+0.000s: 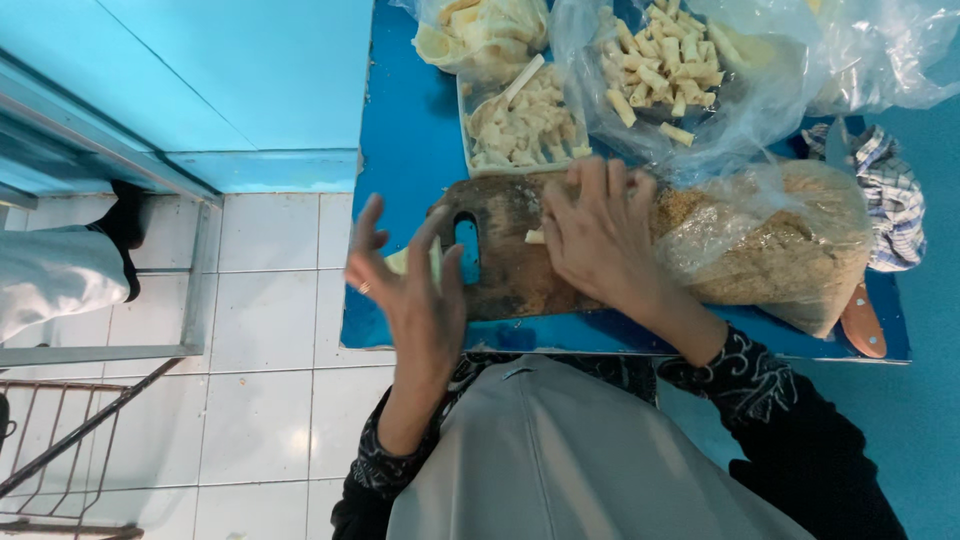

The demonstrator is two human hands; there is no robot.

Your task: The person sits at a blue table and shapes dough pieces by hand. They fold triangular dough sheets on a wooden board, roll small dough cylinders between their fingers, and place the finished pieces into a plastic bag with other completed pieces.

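On the blue worktop, a large clear bag of brown crumbs lay just right of the right hand, pressed flat and empty-fingered on the wooden board. Beyond it, a tray and bag already held many pale rolls. The left hand, fingers spread wide, hovered over one pale piece.

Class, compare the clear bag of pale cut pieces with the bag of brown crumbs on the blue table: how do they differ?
The bag of pale cut pieces holds separate stick-shaped chunks; the bag of brown crumbs holds a fine, even mass. The pale bag lies at the table's far edge; the crumb bag lies nearer, beside the wooden board under the right hand. The pieces are cream; the crumbs golden-brown. Both bags are clear plastic.
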